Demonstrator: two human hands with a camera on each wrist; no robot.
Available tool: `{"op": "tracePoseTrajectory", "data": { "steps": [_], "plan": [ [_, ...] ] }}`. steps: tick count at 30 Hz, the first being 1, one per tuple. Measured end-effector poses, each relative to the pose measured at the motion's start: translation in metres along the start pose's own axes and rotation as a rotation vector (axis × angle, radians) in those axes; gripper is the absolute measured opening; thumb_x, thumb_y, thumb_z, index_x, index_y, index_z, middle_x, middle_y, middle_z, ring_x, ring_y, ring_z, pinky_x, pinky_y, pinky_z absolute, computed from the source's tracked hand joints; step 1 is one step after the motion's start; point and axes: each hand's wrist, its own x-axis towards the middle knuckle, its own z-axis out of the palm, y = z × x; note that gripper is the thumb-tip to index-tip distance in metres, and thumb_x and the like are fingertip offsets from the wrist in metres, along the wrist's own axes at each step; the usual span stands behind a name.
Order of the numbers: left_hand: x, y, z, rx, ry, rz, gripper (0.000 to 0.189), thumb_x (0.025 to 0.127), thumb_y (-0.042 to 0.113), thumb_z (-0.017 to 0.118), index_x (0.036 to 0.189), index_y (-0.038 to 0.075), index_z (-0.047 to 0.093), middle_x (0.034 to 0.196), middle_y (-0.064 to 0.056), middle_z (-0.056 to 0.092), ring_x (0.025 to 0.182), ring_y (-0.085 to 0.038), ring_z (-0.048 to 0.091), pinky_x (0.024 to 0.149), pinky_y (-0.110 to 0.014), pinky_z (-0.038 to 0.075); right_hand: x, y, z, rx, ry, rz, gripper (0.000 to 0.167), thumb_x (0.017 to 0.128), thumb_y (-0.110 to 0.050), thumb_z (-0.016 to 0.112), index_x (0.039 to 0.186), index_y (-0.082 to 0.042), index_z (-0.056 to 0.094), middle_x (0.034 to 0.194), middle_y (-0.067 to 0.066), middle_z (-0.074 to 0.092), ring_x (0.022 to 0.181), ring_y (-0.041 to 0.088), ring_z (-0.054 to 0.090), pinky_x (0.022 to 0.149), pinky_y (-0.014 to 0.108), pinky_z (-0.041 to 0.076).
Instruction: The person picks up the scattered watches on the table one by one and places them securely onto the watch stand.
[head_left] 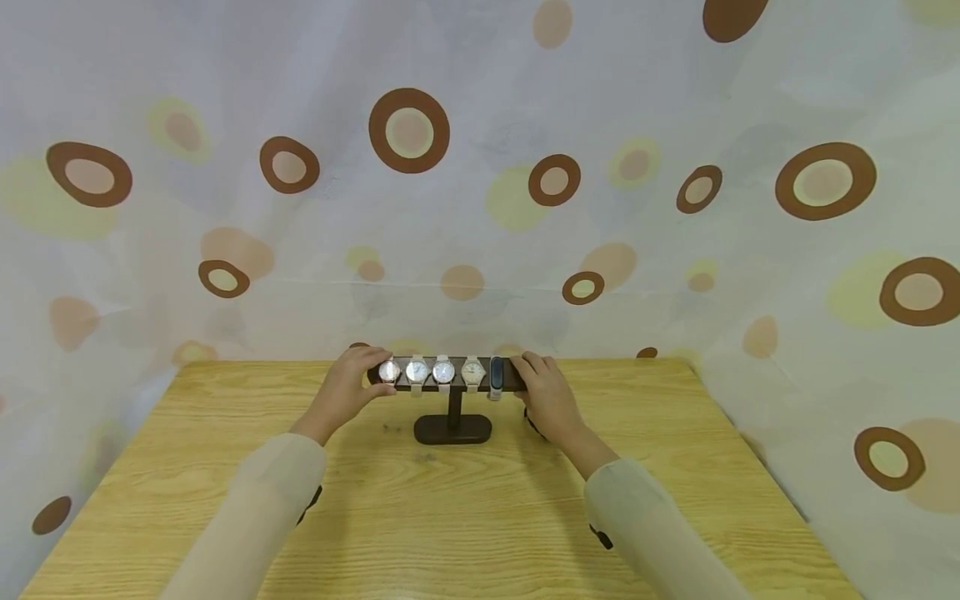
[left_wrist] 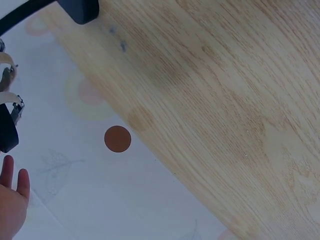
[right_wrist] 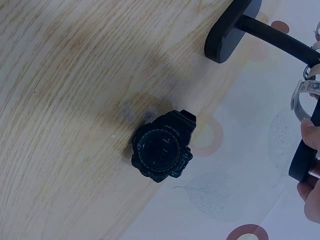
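Observation:
A dark T-shaped watch stand [head_left: 453,408] stands upright on the table, its bar carrying several watches. Four pale-strapped round watches [head_left: 443,372] sit from the left end to past the middle; right of them is a slim band with a dark oblong face [head_left: 497,373]. My left hand [head_left: 347,390] grips the bar's left end between thumb and fingers; in the left wrist view only part of that hand [left_wrist: 12,205] shows. The right hand [head_left: 549,400] holds the bar's right end. On the table below it lies a black sport watch [right_wrist: 159,148], mostly hidden in the head view.
The wooden table [head_left: 450,517] runs back to a pale cloth wall [head_left: 465,208] with brown, peach and yellow rings and spots. The stand's oval base [head_left: 453,430] rests near the table's far edge.

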Motion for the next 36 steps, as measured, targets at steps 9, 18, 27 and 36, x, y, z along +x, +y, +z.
{"op": "tracePoseTrajectory", "data": {
  "steps": [9, 18, 27, 36],
  "plan": [
    [-0.0006, 0.0008, 0.0017, 0.031, 0.009, 0.007, 0.058, 0.072, 0.016, 0.075, 0.122, -0.007, 0.056, 0.123, -0.024, 0.057, 0.116, -0.04, 0.051, 0.099, -0.053, 0.043, 0.0002, 0.0002, -0.0008, 0.003, -0.015, 0.011, 0.049, 0.072, -0.001, 0.076, 0.117, -0.001, 0.058, 0.113, 0.015, 0.058, 0.098, 0.032, 0.055, 0.088, 0.041, 0.051],
    [-0.001, 0.0002, 0.0015, 0.107, 0.005, 0.036, 0.057, 0.073, 0.019, 0.073, 0.122, -0.007, 0.057, 0.123, -0.024, 0.056, 0.115, -0.04, 0.051, 0.095, -0.052, 0.045, -0.0005, 0.0, -0.0012, 0.006, -0.014, 0.002, 0.048, 0.073, -0.002, 0.076, 0.118, -0.001, 0.058, 0.113, 0.015, 0.058, 0.098, 0.031, 0.055, 0.087, 0.041, 0.052],
    [-0.002, -0.001, 0.0022, 0.046, -0.009, 0.032, 0.059, 0.076, 0.016, 0.072, 0.125, -0.008, 0.053, 0.126, -0.026, 0.053, 0.117, -0.042, 0.049, 0.097, -0.054, 0.043, -0.0002, -0.0004, -0.0013, 0.009, -0.016, 0.009, 0.049, 0.074, -0.002, 0.075, 0.119, -0.001, 0.058, 0.115, 0.015, 0.058, 0.1, 0.031, 0.054, 0.088, 0.04, 0.051],
    [-0.0007, 0.0014, -0.0016, 0.012, -0.05, 0.008, 0.059, 0.077, 0.015, 0.071, 0.127, -0.009, 0.05, 0.127, -0.028, 0.052, 0.119, -0.044, 0.047, 0.099, -0.055, 0.041, -0.0002, -0.0008, -0.0008, 0.004, -0.002, 0.003, 0.048, 0.073, -0.002, 0.076, 0.118, -0.001, 0.058, 0.113, 0.015, 0.059, 0.098, 0.031, 0.055, 0.086, 0.04, 0.052]
  ]
}}
